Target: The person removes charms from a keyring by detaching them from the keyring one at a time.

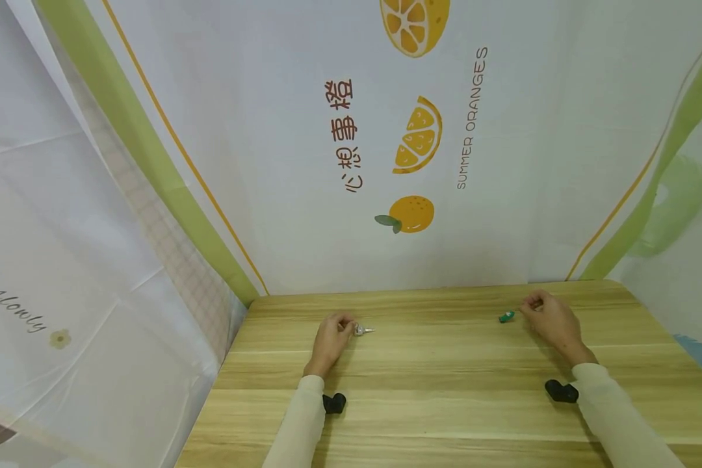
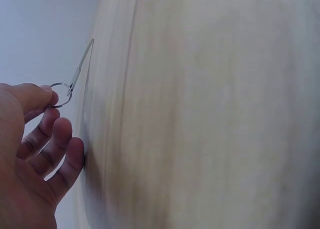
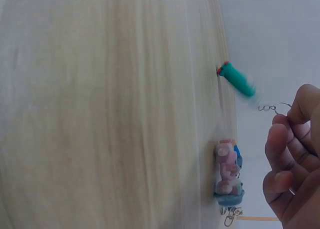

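Observation:
My left hand (image 1: 331,338) is at the left of the table, thumb and forefinger pinching a metal key ring (image 2: 68,101). From the ring a silver key (image 2: 82,64) points away toward the middle, close over the wood. Across the table, my right hand (image 1: 552,322) pinches the small metal ring of a green keychain charm (image 3: 237,80). This charm hangs by a short chain, its red-tipped end near the tabletop. A pink and blue figurine keychain (image 3: 228,171) shows beyond the right fingers in the right wrist view; in the head view the hand hides it.
The wood-grain table (image 1: 433,390) ends at the back against a white cloth (image 1: 304,247) printed with oranges. Another cloth (image 1: 123,351) hangs along the left side. Black wrist mounts (image 1: 335,403) stick out inward from both sleeves.

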Demonstrator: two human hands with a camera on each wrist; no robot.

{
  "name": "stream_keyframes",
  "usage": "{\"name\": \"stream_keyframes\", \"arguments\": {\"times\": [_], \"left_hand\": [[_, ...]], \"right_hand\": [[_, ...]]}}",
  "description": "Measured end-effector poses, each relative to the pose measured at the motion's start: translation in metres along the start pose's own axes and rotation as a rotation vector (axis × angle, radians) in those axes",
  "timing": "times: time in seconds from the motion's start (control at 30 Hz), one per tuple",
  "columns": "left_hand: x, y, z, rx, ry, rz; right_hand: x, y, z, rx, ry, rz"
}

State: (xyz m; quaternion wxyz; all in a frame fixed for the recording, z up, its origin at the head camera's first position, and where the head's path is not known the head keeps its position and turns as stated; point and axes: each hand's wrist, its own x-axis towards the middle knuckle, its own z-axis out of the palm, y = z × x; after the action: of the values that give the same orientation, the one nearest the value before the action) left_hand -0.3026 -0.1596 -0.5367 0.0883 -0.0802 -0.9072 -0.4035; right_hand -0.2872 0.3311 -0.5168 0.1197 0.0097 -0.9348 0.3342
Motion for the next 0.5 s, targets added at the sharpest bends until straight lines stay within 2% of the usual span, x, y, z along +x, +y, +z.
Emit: {"name": "stream_keyframes", "arguments": {"times": [0.5], "left_hand": [[-0.0018,0.0001,-0.0035,-0.004,0.0,-0.024]], "right_hand": [[-0.0014,0.0096,-0.0066,-0.061,-0.048,0.071]]}}
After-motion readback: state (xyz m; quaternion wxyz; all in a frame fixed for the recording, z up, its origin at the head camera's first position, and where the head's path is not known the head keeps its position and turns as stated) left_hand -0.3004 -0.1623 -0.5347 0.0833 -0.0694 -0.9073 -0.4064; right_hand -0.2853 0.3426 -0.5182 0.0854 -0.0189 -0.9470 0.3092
